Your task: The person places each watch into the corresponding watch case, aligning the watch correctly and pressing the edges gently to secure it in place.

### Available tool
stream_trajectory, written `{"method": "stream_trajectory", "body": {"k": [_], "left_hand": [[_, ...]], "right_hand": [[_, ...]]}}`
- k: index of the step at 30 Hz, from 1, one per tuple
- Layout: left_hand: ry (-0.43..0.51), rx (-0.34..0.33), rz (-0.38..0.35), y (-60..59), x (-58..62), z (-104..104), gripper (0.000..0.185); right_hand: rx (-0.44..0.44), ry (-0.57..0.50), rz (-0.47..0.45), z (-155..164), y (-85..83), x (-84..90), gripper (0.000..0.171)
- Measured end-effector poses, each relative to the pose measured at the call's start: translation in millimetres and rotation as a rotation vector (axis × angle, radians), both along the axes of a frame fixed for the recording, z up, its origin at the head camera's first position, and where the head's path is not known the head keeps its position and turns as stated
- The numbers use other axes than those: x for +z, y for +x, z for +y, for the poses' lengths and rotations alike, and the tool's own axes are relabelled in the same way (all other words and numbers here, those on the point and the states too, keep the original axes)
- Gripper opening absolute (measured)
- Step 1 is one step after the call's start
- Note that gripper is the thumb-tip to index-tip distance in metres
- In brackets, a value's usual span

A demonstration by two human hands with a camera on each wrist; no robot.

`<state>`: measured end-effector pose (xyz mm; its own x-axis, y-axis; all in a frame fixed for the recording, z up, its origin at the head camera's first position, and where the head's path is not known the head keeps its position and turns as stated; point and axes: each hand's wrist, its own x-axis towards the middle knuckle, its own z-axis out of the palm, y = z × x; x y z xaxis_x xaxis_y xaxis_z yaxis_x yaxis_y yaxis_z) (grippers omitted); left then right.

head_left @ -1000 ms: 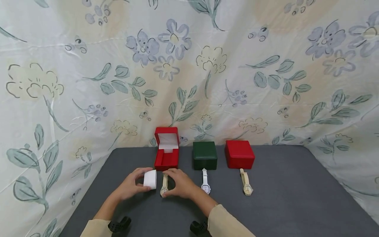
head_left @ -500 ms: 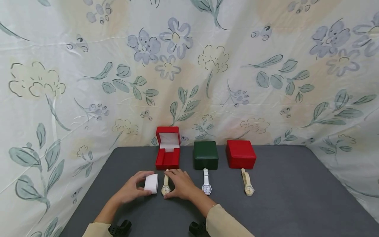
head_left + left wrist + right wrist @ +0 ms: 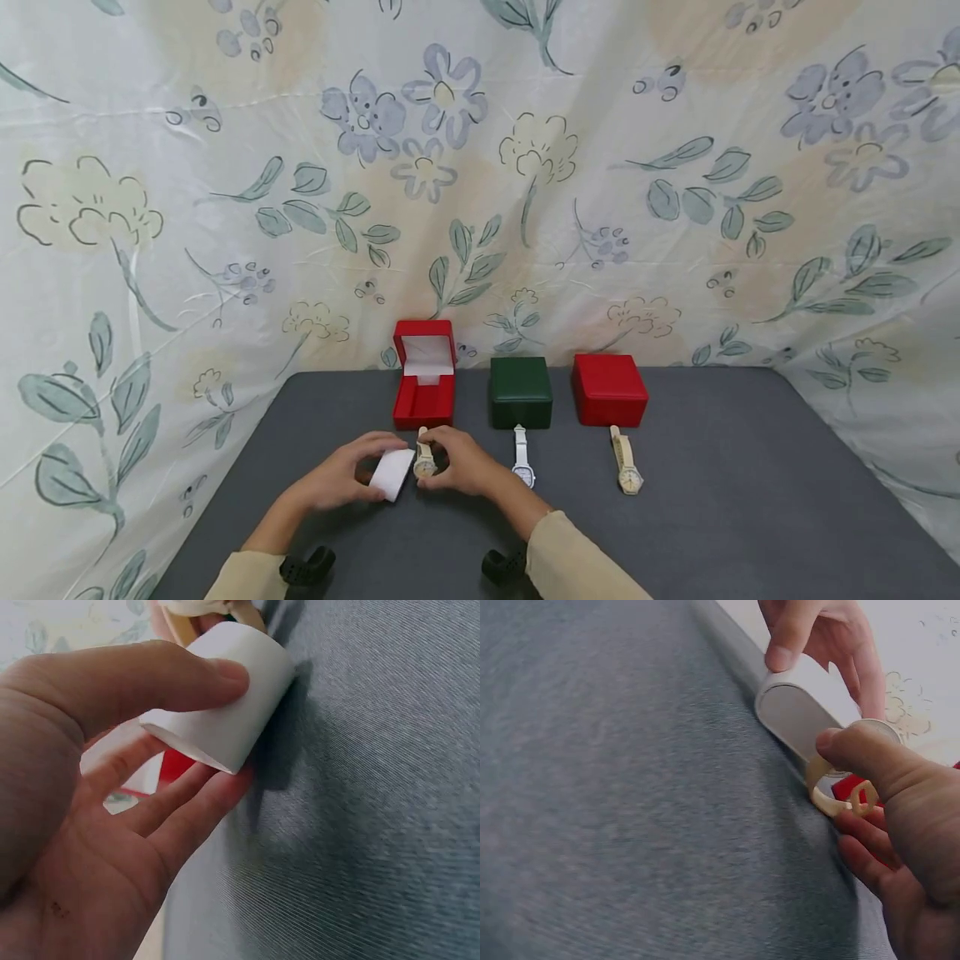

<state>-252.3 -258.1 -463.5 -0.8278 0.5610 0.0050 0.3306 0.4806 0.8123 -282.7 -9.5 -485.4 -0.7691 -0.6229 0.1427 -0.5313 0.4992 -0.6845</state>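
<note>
- Step in hand, by the look of it: bringing a cream-strapped watch [image 3: 424, 460] up to a small white cushion [image 3: 392, 475], just in front of the open red box [image 3: 424, 385].
- Left hand [image 3: 341, 482]: thumb on top and fingers underneath, curled round the white cushion and holding it tilted, its lower edge on or just above the grey table [image 3: 720, 500]; cannot tell which.
- Right hand [image 3: 463, 462]: thumb and fingers closed in a pinch on the watch, dial lifted and pressed against the cushion's end; buckle end of the strap hanging in a loose curl beneath the thumb in the right wrist view.
- Next move, as a judgement: calls for looping the strap round the cushion, with the left hand keeping the cushion steady and the right keeping a narrow, precise pinch.
- Cushion: oval roll, smooth matte white, seemingly soft, flat at the ends.
- Watch: round pale dial, thin flexible cream strap with a small metal buckle.
- Open red box: hinged lid standing upright, white lining inside, base in glossy red.
- Further right, apart from the hands: a shut dark green box [image 3: 520, 392] with a white-strapped watch [image 3: 522, 460] lying in front, and a shut red box [image 3: 609, 389] with another cream watch [image 3: 625, 462] in front.
- Table covered in a fine woven grey cloth.
- Behind and at both sides, a creased pale cloth backdrop [image 3: 480, 167] printed with flowers and leaves.
</note>
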Motion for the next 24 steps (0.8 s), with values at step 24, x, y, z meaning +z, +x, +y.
{"method": "stream_trajectory", "body": {"k": [24], "left_hand": [[-0.095,-0.009,0.181,-6.3,10.0,25,0.066]], "right_hand": [[-0.012,-0.145,-0.105,10,-4.6,7.2,0.063]]}}
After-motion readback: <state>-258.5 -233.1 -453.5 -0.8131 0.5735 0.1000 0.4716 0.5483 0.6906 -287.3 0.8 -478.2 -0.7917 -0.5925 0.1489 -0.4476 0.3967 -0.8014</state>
